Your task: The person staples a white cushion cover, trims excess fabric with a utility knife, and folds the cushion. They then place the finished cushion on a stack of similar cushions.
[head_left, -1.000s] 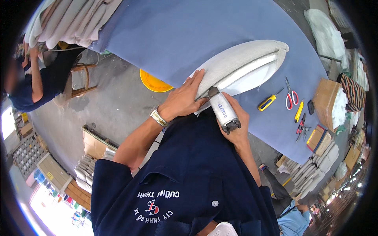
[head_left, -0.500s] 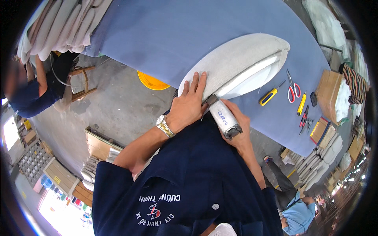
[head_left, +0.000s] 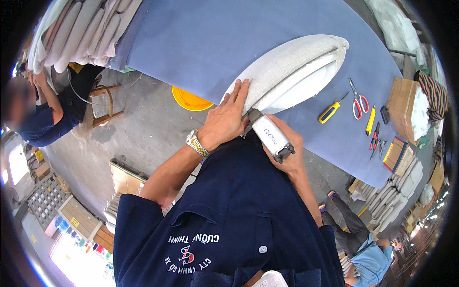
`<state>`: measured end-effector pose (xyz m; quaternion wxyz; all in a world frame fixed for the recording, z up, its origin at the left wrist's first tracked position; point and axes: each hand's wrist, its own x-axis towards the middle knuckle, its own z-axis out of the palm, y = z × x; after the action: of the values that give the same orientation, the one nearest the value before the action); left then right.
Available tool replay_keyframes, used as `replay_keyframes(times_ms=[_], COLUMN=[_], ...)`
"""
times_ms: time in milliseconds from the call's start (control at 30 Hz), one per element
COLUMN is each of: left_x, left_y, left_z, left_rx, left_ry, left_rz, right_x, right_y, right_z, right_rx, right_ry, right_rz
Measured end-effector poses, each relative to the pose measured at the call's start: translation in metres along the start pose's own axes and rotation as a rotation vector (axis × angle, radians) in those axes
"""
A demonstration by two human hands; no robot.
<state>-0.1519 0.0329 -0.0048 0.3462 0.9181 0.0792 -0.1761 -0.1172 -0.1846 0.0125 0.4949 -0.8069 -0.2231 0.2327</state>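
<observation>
One screwdriver [head_left: 329, 113] lies between cushion [head_left: 287, 69] and scissors [head_left: 356, 98].

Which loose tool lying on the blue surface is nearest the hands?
The yellow-handled screwdriver: leftmost of the loose tools, it lies closest to the right hand, with the scissors and yellow cutter farther right.

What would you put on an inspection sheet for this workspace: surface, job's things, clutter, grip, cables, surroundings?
Surface: blue tabletop, looks smooth.
Job's things: pale curved padded piece on the tabletop; white handheld tool at its near end, contact unclear.
Clutter: yellow-handled screwdriver, red-handled scissors, yellow cutter, at right.
Left grip: open, laid flat on the piece.
Right grip: closed around the tool.
Cables: thin pale line by the left co-worker, cable or hose unclear.
Surroundings: another person lower right, yellow tub beside the tabletop.
</observation>
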Motion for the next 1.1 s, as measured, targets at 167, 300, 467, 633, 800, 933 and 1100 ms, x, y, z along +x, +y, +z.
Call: replay_keyframes(times_ms=[167,300,467,633,800,933,1100], left_x=[-0.005,0.0,-0.015,-0.024,-0.024,-0.026,-0.028], left_y=[0.005,-0.008,-0.017,-0.025,-0.022,-0.016,-0.004], left_z=[0.003,0.004,-0.007,0.013,0.012,0.01,0.017], left_rx=[0.03,-0.045,-0.136,-0.206,-0.208,-0.19,-0.123], left_ry=[-0.004,0.019,0.042,0.125,0.114,0.122,0.114], left_rz=[-0.038,-0.013,0.067,0.056,0.041,0.049,-0.028], right_x=[0.007,0.013,0.011,0.006,0.002,0.002,0.002], right_y=[-0.013,-0.02,-0.009,-0.004,-0.001,-0.006,-0.01], right_z=[0.004,0.008,0.015,0.015,0.013,0.009,0.011], right_rx=[0.02,0.007,-0.029,-0.074,-0.076,-0.079,-0.073], right_ry=[0.007,-0.002,0.043,0.057,0.037,-0.038,-0.067], right_rz=[0.073,0.069,-0.063,-0.155,-0.167,-0.106,-0.017])
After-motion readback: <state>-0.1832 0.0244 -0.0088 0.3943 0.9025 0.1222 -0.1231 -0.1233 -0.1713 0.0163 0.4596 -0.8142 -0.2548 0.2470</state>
